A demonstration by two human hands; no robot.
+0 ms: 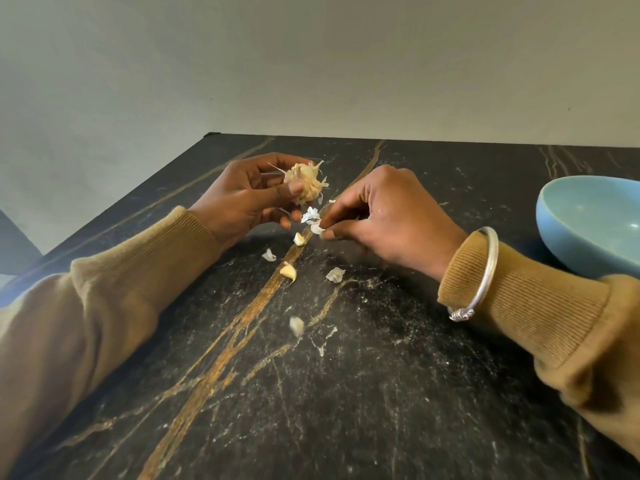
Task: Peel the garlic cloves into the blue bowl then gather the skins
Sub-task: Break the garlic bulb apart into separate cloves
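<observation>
Left hand (239, 199) curls round garlic bulb (306, 181); right hand (388, 216), pinching skin flakes (311, 216) just beneath it, sits nearer blue bowl (568, 233) at right edge of counter (346, 393).

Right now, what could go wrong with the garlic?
The skins lie scattered on the table and could blow about, making gathering harder. Two cloves sit among them, not in the blue bowl, so they might get mixed up. The right sleeve is close to the bowl and could bump it.
</observation>
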